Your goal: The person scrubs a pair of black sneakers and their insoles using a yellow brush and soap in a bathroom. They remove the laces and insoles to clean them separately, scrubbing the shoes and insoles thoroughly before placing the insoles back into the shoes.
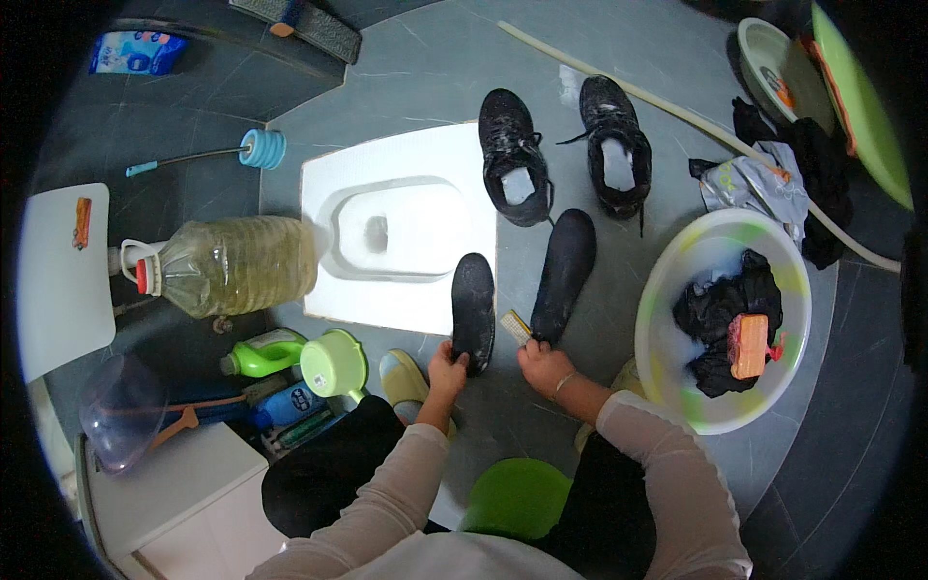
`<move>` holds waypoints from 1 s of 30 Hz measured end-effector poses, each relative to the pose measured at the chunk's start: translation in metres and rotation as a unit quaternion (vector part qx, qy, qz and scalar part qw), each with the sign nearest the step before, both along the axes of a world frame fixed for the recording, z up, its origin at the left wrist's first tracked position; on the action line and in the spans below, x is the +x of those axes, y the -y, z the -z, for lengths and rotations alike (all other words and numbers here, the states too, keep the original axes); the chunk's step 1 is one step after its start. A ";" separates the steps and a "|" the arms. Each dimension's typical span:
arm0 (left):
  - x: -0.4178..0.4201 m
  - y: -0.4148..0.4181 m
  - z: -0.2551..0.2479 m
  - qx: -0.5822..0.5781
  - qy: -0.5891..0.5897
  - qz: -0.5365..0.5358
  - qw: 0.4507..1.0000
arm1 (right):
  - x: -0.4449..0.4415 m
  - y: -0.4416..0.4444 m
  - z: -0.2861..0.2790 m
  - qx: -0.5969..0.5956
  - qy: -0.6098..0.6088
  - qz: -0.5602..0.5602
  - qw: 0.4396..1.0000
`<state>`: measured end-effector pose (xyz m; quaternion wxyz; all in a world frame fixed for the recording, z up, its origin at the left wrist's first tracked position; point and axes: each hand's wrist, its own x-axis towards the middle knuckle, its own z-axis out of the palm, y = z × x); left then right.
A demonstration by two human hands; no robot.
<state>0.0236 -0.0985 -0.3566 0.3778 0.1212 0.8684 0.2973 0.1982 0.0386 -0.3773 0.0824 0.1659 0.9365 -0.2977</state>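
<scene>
My left hand [447,371] grips the heel end of a black shoe insole [473,308]. That insole is held over the right edge of the white squat toilet [399,148]. In my right hand [545,370] is the near end of a second black insole [567,264], tilted to the right. Beside the right fingertips is a small yellow-and-white object [516,328]; whether it is held or lies on the floor I cannot tell. Beyond the insoles stand two black lace-up shoes, a left one [500,123] and a right one [609,101], toes pointing away, pale inside.
At right, a plastic basin [652,377] holds wet black cloth [714,312] and an orange brush [750,344]. A pale hose [689,116] crosses the floor behind the shoes. Left stand a large water jug [239,264], green dipper [335,362] and detergent bottle [268,353].
</scene>
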 end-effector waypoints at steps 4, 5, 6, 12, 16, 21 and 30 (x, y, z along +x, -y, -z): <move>0.012 0.008 0.021 0.025 0.080 -0.034 0.996 | 0.011 -0.013 -0.012 -0.018 0.014 0.066 0.998; 0.012 0.013 0.032 0.022 0.102 -0.045 0.994 | 0.010 -0.019 -0.019 -0.044 0.056 0.077 0.995; 0.019 0.005 0.033 0.009 0.092 -0.037 0.995 | 0.015 -0.026 -0.020 -0.043 0.081 0.057 0.994; 0.025 -0.004 0.048 0.103 -0.041 -0.048 0.993 | 0.019 -0.038 -0.055 -0.185 0.125 0.196 0.955; 0.037 -0.046 -0.011 0.076 -0.252 0.056 0.963 | 0.046 -0.066 -0.110 -0.184 -0.055 0.336 0.922; 0.052 -0.082 -0.030 0.159 -0.237 0.186 0.940 | 0.119 -0.127 -0.099 -0.020 -0.266 0.513 0.816; 0.085 -0.142 -0.018 0.080 -0.317 0.403 0.855 | 0.159 -0.155 -0.040 0.170 0.126 0.449 0.868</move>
